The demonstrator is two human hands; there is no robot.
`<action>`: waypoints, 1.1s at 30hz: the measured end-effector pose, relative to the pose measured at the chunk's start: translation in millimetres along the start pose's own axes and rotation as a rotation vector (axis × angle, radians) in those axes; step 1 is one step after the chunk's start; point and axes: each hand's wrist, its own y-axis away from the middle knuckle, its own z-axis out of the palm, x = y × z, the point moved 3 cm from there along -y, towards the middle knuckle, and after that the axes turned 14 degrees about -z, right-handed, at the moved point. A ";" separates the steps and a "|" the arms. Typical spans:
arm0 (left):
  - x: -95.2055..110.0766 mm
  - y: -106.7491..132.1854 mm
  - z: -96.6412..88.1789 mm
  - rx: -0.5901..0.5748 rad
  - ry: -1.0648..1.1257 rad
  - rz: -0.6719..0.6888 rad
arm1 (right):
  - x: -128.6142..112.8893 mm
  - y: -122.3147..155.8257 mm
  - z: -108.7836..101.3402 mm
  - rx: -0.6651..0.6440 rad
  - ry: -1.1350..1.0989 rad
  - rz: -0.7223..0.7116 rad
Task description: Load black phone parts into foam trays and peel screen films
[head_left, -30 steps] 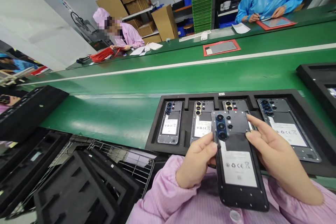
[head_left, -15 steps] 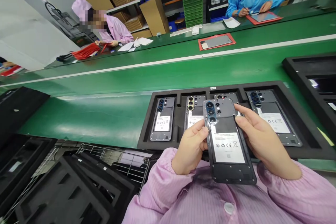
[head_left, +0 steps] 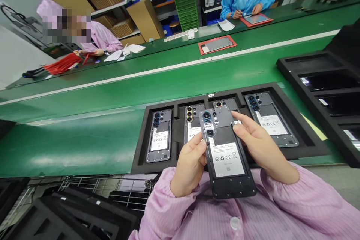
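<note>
Between my two hands is a smartphone (head_left: pixel 226 157), its inner back uncovered so that the camera lenses, screws and a white label face me. My left hand (head_left: pixel 189 163) grips its left edge with thumb and fingers. On the opposite edge, my right hand (head_left: pixel 257 140) closes round the upper part, thumb in front. Beyond the hands lies a black foam tray (head_left: pixel 140 138) bearing more such phones: one at the left (head_left: pixel 159 136), a second (head_left: pixel 194 120) and a third (head_left: pixel 226 104) partly hidden by the held phone, and another at the right (head_left: pixel 271 120).
To the right stands another black tray (head_left: pixel 298 65) with dark phones. A wire rack (head_left: pixel 132 191) and foam trays (head_left: pixel 47 217) are at lower left. Across the green bench (head_left: pixel 84 131), two people work; a panel on a red sheet (head_left: pixel 218 45) lies there.
The view has swung to the right, so everything sits further left in it. Both hands still hold the phone, whose tilt has changed slightly.
</note>
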 end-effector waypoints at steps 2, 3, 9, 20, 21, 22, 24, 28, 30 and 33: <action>-0.2 0.3 0.5 0.000 -0.010 -0.006 | 0.1 -0.1 -0.2 -0.003 0.001 -0.004; -0.4 0.6 0.5 0.002 -0.014 -0.009 | 0.1 -0.1 -0.3 -0.005 0.000 -0.005; -1.2 1.6 -1.6 0.031 -0.029 -0.024 | -1.0 0.0 0.6 -0.005 -0.018 0.020; -1.0 1.5 -1.9 0.054 -0.040 -0.032 | -3.1 1.9 1.1 0.002 -0.004 0.036; -1.0 1.5 -1.9 0.048 -0.040 -0.033 | -2.8 2.0 1.1 0.001 -0.003 0.033; -1.2 1.6 -2.0 0.041 -0.041 -0.033 | -2.7 2.2 1.0 -0.002 -0.003 0.030; -1.8 1.6 -2.6 0.028 -0.042 -0.030 | -2.7 2.8 0.8 -0.009 -0.002 0.028; -3.2 1.1 -3.9 -0.005 -0.031 -0.034 | -4.1 3.6 0.0 -0.002 -0.003 0.037; -2.8 0.6 -4.1 -0.018 -0.029 -0.040 | -4.9 3.2 0.4 -0.008 0.001 0.051; -1.3 0.4 -4.1 -0.007 -0.031 -0.042 | -5.2 2.6 1.6 -0.026 0.000 0.050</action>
